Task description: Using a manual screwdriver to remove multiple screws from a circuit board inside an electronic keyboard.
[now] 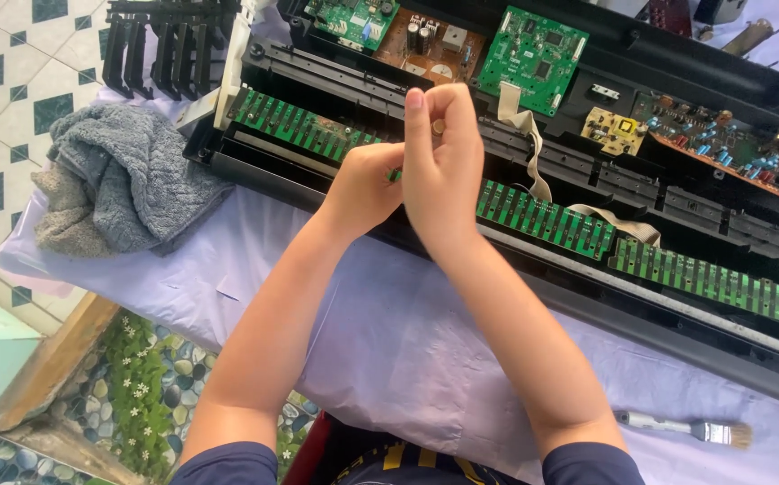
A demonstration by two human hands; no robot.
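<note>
Both bare hands are meeting above the opened black plastic keyboard chassis (587,67), which is lying across a tabletop draped in a pale lilac cloth (407,350). The right hand (443,171) is standing upright with its fingers (418,117) drawn together, pinching a small brass-coloured round piece (439,127) between the fingertips; the piece is sitting just above the long green key-contact circuit strip (542,216) that is running down the length of the chassis. The left hand (367,189) is pressing against the right one from the side, its fingers curled in and closed; whether they are touching the small piece too, I cannot tell.

Beige flat ribbon cables (524,135) are looping from the strip up towards a square green circuit board (533,54) in the upper part of the chassis. A crumpled grey knitted towel (115,180) is lying at the left end of the tabletop, and a row of detached black plastic keys (165,45) is resting beyond it. A small paintbrush with a white handle and tan bristles (695,429) is lying on the cloth near the right forearm.
</note>
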